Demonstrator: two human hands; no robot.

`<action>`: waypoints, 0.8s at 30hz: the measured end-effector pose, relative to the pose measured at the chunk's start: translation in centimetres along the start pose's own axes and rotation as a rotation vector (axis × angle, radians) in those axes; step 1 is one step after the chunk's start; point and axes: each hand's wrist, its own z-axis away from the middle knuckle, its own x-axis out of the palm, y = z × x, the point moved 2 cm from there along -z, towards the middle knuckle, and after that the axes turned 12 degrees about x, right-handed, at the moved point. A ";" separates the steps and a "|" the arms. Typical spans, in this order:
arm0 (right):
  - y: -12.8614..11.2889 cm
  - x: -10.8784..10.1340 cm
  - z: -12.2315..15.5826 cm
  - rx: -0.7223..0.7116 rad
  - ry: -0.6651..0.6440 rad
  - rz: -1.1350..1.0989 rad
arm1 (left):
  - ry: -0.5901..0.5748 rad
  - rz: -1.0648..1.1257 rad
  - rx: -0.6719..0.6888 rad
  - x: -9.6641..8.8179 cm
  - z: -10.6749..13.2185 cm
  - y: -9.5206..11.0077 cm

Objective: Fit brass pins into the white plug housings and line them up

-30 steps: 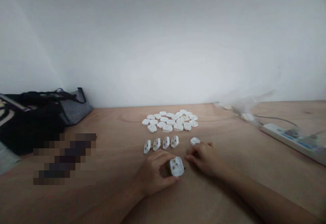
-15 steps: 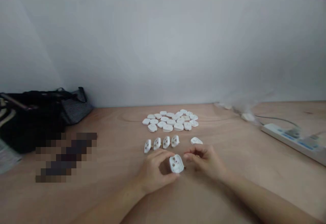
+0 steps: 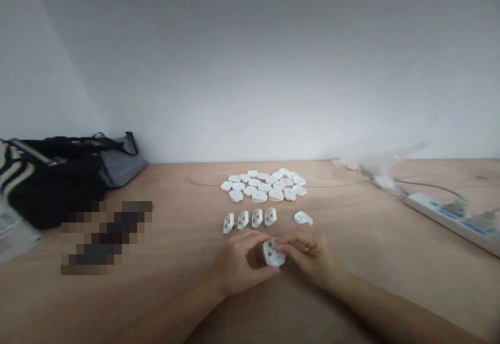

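My left hand (image 3: 239, 267) grips a white plug half (image 3: 272, 253) between thumb and fingers, its open inner side facing me. My right hand (image 3: 308, 256) is pinched against the top of the same plug half, fingers pressed together on it. Just beyond my hands, a row of several white plug halves (image 3: 250, 220) stands on the wooden table (image 3: 175, 260), and one more white piece (image 3: 303, 218) lies to their right. Farther back lies a cluster of several flat white plug covers (image 3: 264, 186).
A black bag and a striped pouch (image 3: 70, 172) sit at the left by the wall. A blurred-out patch (image 3: 105, 237) lies on the table left of my hands. A white power strip (image 3: 449, 216) with a cable and a clear plastic bag (image 3: 383, 164) lie at the right.
My right hand has moved left from beside the lone white piece and now pinches the plug half that my left hand holds. The view shifted slightly.
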 end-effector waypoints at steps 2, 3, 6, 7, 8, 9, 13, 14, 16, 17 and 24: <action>-0.1 0.0 0.0 -0.033 0.014 0.035 | -0.005 0.006 -0.007 0.0 0.1 0.0; -0.2 0.0 0.0 -0.052 0.019 0.044 | -0.004 0.007 -0.011 0.0 0.1 -0.1; -0.4 -0.2 0.0 -0.106 0.033 0.056 | -0.001 0.016 -0.020 0.0 0.1 -0.1; -0.5 -0.3 0.0 -0.121 0.036 0.056 | -0.004 0.021 -0.020 0.0 0.1 -0.1; -0.5 -0.3 0.0 -0.132 0.039 0.057 | -0.003 0.024 -0.022 0.0 0.0 0.0; -0.5 -0.4 -0.1 -0.140 0.042 0.062 | -0.002 0.026 -0.025 0.0 0.0 0.0; -0.5 -0.3 0.0 -0.178 0.047 0.103 | -0.004 0.021 -0.034 -0.1 -0.1 0.1; -0.5 -0.3 0.0 -0.192 0.030 0.117 | -0.003 0.024 -0.029 -0.1 -0.1 0.2; -0.6 -0.4 0.0 -0.224 -0.012 0.137 | 0.001 0.036 -0.016 0.0 -0.1 0.3; -0.6 -0.5 0.0 -0.229 -0.026 0.142 | 0.008 0.041 -0.012 0.0 -0.1 0.3; 0.6 -2.3 -0.5 0.004 -0.062 0.090 | 0.013 0.073 -0.018 -0.1 -0.1 -0.1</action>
